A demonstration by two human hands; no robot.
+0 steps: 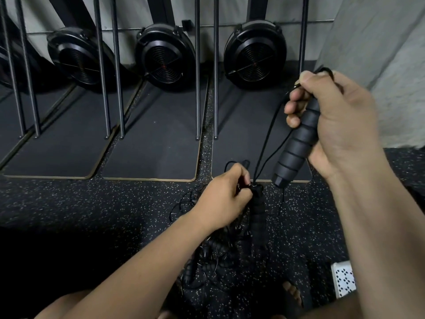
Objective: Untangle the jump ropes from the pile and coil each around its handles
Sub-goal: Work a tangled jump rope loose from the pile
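Note:
My right hand (331, 120) is raised and closed around a black ribbed jump rope handle (296, 146), which tilts with its butt end pointing down-left. A thin black cord (268, 137) runs from the top of that handle down to my left hand (226, 194). The left hand pinches the cord at the top end of a second black ribbed handle (258, 212) that stands over the pile. Under the left wrist lies a tangled pile of black ropes and handles (211, 256) on the speckled rubber floor; its strands are hard to tell apart.
Three black fan machines (165, 54) stand on dark mats (151, 143) ahead, with thin metal uprights (197, 88) between them. A grey wall (379, 54) rises at right. My sandalled foot (294, 293) and a white patterned object (345, 279) lie at lower right.

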